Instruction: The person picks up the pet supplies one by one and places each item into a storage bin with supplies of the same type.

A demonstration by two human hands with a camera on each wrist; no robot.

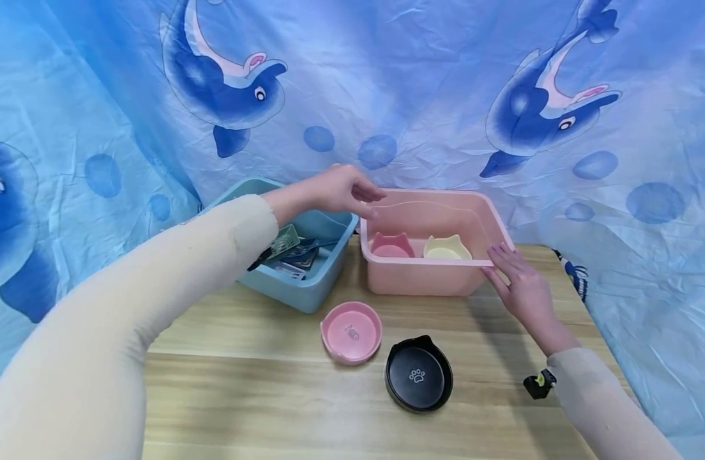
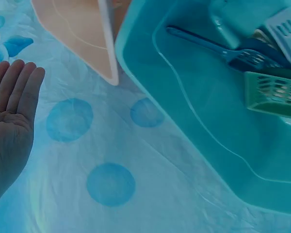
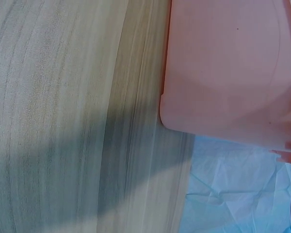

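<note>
My left hand (image 1: 343, 190) is over the left rear corner of a pink bin (image 1: 424, 278), palm turned down and fingers extended, holding nothing. In the left wrist view this hand (image 2: 12, 102) appears at the left edge with its fingers straight. At the bin's front right corner, my right hand (image 1: 520, 281) rests its extended fingers on the rim, thumb below along the outer wall. Inside the bin are a pink cat-eared bowl (image 1: 391, 246) and a cream cat-eared bowl (image 1: 446, 248), side by side near the front wall.
A blue bin (image 1: 297, 291) with several scoops and utensils stands left of the pink bin. On the wooden table (image 1: 232, 396) lie a round pink dish (image 1: 352, 333) and a black paw-print dish (image 1: 419, 375). A dolphin-print curtain (image 1: 433, 96) hangs behind.
</note>
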